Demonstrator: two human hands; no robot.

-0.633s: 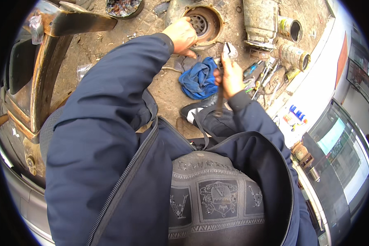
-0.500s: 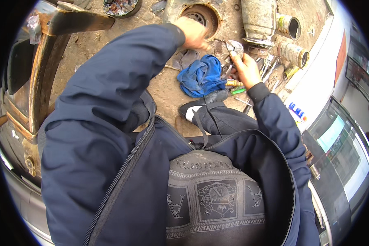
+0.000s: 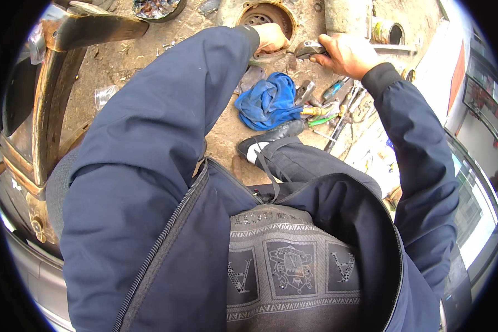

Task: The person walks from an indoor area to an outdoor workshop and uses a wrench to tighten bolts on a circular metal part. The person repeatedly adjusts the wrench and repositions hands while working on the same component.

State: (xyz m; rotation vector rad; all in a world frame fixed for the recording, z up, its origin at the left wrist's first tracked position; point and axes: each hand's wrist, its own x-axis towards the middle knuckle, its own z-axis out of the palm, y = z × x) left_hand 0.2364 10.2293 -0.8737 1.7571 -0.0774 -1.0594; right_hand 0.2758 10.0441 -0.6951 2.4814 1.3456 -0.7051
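At the rim of a round metal housing with a perforated disc inside, my left hand is closed. Its fingers point down at the rim, and what they hold is hidden. Just to the right, my right hand grips what looks like an adjustable wrench. The jaws point left toward my left hand, and a straight grey handle sticks out past my knuckles on the right. Below both hands lies a crumpled blue cloth, beside a hammer head and a blue-handled screwdriver.
A cylindrical metal part and an old can stand at the far right. Several more hand tools lie near my shoe. A worn wooden chair frame, a clear plastic cup and a dark bowl are at left.
My right hand has moved up and right and now grips the wrench; the tools below it show more. My left hand has shifted slightly right and is no longer blurred.
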